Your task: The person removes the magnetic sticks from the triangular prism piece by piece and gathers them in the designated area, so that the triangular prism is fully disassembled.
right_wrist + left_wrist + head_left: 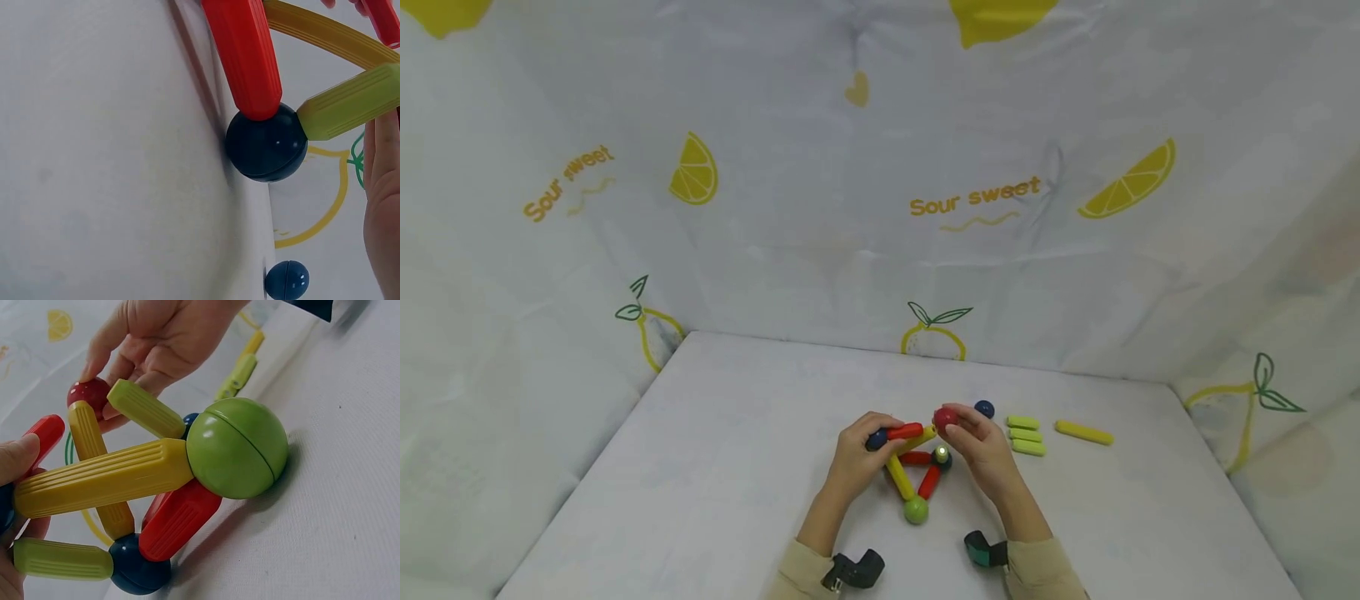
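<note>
A toy frame of building rods and balls stands on the table, with a green ball (916, 510) at its near corner. My left hand (853, 458) grips the frame's left corner, around a blue ball (877, 439) and a red rod (905, 431). In my right hand (988, 458) a red ball (945, 418) is pinched, at the upper end of a slanting yellow rod (90, 437); whether they touch is unclear. A light green rod (350, 103) rises from the dark blue ball (267, 142) at the right corner. Fingers hide part of the left corner.
Beyond my right hand lies a loose blue ball (984, 409). To its right are three short light green rods (1026, 435) and a longer yellow rod (1084, 432). A lemon-printed cloth (820, 275) hangs behind the white table (715, 467).
</note>
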